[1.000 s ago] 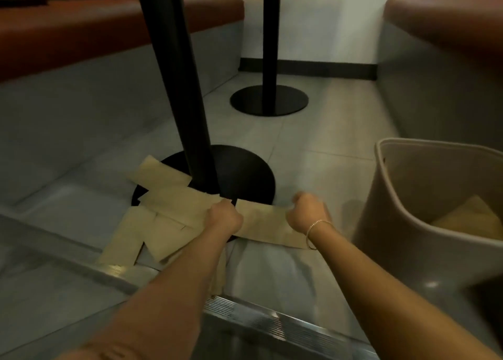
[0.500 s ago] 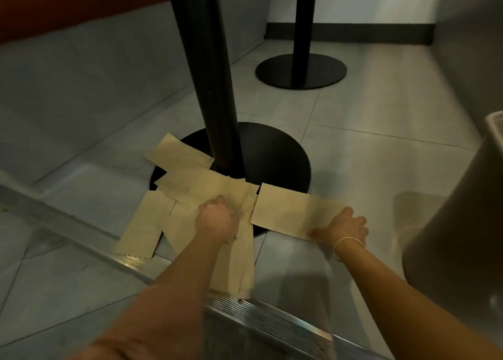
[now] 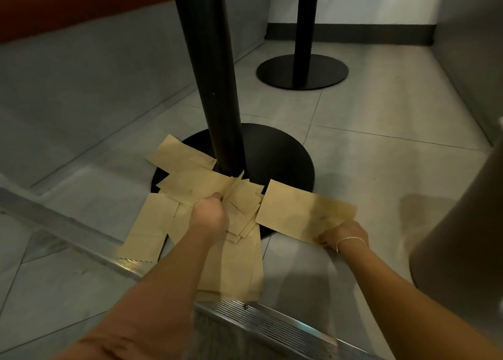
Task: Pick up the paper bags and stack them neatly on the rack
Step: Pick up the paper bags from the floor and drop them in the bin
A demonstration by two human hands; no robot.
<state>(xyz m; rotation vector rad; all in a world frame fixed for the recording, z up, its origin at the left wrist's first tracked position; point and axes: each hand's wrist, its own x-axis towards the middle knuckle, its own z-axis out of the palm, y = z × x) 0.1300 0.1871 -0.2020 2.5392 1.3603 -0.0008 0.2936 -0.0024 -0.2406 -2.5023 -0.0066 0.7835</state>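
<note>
Several flat brown paper bags lie scattered on the tiled floor around the round black base of a table post. My left hand grips a bunch of overlapping bags near the post, lifting their edges. My right hand pinches the near right corner of a single bag that lies partly on the base. More bags lie under my left forearm, reaching the metal floor strip. No rack is in view.
The black table post rises just behind the bags. A second post with its base stands farther back. A tan bin stands at the right edge. A ribbed metal threshold strip runs across the foreground. Grey bench walls flank the floor.
The view has dropped lower and closer to the floor. My right hand slid from the middle of the single bag to its near right corner. My left hand gathered more bags.
</note>
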